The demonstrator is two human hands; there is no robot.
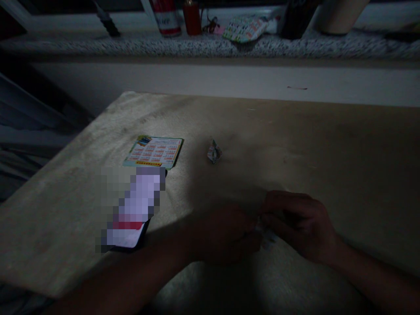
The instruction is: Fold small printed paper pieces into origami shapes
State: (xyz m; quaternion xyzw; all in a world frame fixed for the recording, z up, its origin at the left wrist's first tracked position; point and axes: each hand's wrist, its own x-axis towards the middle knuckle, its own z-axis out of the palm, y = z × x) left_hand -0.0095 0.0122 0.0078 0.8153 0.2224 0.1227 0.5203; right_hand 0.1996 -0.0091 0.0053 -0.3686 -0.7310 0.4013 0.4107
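Observation:
My left hand (pixel 226 234) and my right hand (pixel 302 225) meet low on the right side of the table. Between their fingertips is a small piece of printed paper (pixel 268 238), pale with faint coloured marks. Both hands are closed in a pinch on it; dim light hides its exact shape. Farther back on the table stands a small folded paper piece (pixel 214 152) with a printed surface. To its left lies a calendar card (pixel 154 151), printed with rows of dates. A phone (pixel 138 210) with a lit, blurred screen is in front of the card, beyond my left forearm.
The pale table (pixel 105 131) ends against a wall below a speckled windowsill (pixel 131 46). Along the sill are a red can (pixel 166 17), a small reddish bottle (pixel 192 17), a patterned packet (pixel 245 29) and a light-coloured pot (pixel 341 16).

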